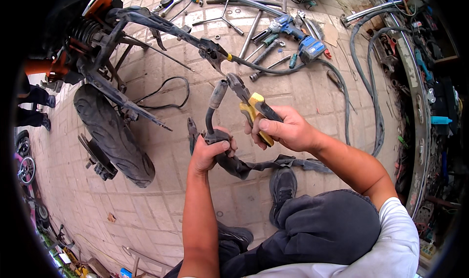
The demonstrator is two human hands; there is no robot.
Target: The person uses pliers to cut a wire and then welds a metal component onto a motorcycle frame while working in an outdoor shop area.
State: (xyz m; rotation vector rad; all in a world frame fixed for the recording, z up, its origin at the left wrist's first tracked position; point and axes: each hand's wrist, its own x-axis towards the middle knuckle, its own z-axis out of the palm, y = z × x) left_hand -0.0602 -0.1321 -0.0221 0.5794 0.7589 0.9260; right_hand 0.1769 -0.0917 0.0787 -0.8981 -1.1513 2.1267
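My right hand (279, 127) is closed round pliers (251, 104) with yellow and black handles. The metal jaws of these pliers point up and left, close to the grey end of a thick black cable (215, 99). That cable stands upright out of my left hand (215, 148), whose fingers wrap round it. A dark, clamp-like jaw (192, 130) sticks up beside the left hand; whether the hand holds it too is unclear. Below hangs a loose black sleeve (273, 164) that runs off to the right. Just beyond the pliers, a clamp (212, 53) with a yellow band sits at the end of a metal frame (161, 23).
A two-wheeler's rear tyre (115, 136) stands at left under the frame. Farther off lie a blue cordless drill (298, 33), a three-armed wrench (223, 19) and several hand tools on the paving (161, 200). Thick cables (373, 82) loop beside a cluttered bench (415, 116) at right.
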